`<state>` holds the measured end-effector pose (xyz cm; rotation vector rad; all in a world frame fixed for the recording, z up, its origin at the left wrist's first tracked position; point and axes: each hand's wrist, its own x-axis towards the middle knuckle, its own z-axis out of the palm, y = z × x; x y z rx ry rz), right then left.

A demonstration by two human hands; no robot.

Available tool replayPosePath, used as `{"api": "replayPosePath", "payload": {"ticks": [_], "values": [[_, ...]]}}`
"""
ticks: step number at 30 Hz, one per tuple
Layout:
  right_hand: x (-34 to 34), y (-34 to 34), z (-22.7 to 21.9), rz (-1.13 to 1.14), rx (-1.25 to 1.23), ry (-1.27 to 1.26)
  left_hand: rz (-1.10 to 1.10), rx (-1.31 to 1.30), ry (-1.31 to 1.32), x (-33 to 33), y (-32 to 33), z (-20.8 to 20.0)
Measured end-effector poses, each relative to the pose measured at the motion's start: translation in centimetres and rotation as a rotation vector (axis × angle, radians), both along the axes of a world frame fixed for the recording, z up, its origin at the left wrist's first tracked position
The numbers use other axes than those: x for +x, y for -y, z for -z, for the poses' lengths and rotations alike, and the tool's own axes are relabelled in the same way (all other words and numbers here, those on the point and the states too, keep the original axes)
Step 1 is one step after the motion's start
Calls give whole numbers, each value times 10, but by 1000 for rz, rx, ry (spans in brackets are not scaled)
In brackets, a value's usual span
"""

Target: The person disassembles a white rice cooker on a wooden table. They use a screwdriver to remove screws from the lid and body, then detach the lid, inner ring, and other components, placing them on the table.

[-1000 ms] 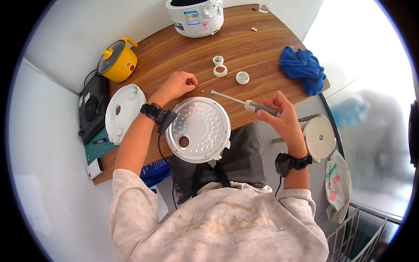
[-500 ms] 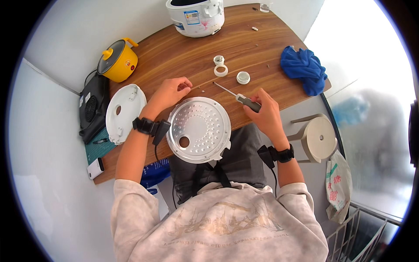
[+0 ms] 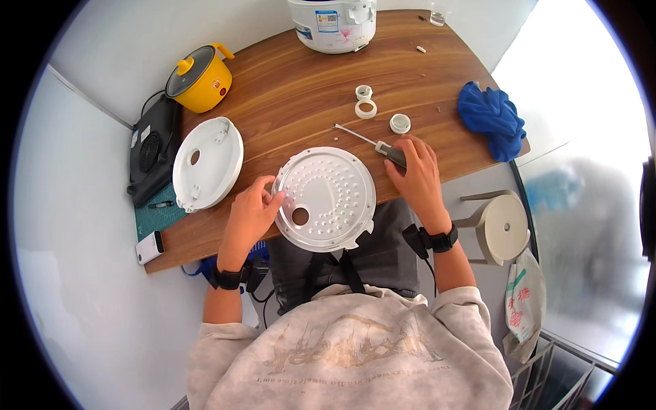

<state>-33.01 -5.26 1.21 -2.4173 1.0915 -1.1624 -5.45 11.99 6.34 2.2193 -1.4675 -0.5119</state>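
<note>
My right hand (image 3: 418, 174) is closed round the grey handle of a screwdriver (image 3: 391, 152), whose shaft points left over the table, with its tip close to a tiny white bit (image 3: 335, 139). At the near table edge lies a round, dimpled metal plate (image 3: 331, 198) with one larger hole, partly over my lap. My left hand (image 3: 253, 213) is at its left rim, thumb and fingers curled against the edge. Further left rests a white round lid shell (image 3: 222, 164) with a hole. Beyond the screwdriver are a white ring (image 3: 365, 109), a small white cap (image 3: 363, 91) and another round cap (image 3: 400, 124).
A white rice cooker body (image 3: 338, 31) stands at the back, a yellow pot (image 3: 205, 85) at the far left beside a black hot plate (image 3: 147, 150). A blue cloth (image 3: 492, 119) lies at the right, a glass (image 3: 438, 15) behind it. A stool (image 3: 502, 229) stands right of the table.
My left hand has drawn back from the table beyond the metal plate to the plate's left rim. My right hand still holds the screwdriver. The whole view has shifted slightly.
</note>
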Motion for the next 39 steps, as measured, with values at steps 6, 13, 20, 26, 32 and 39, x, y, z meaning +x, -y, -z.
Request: {"api": "replayPosePath", "payload": {"ticks": [6,13,20,26,32,39], "values": [[-4,-32,-8,-22,3,10,-59,-2,-95,1,-14,11],[-10,-66,-24,-342,464,-310,-54,-43,-204,4,-21,16],[-8,-62,-20,-305,529,-330,-36,-64,-282,5,-25,16],[-3,-59,-24,-302,566,-332,-56,-102,-669,9,-28,12],[-5,-59,-18,-306,581,-217,-102,-77,-957,1,-26,-14],[-1,-59,-32,-336,712,-58,-139,-244,-848,28,-10,-43]]}}
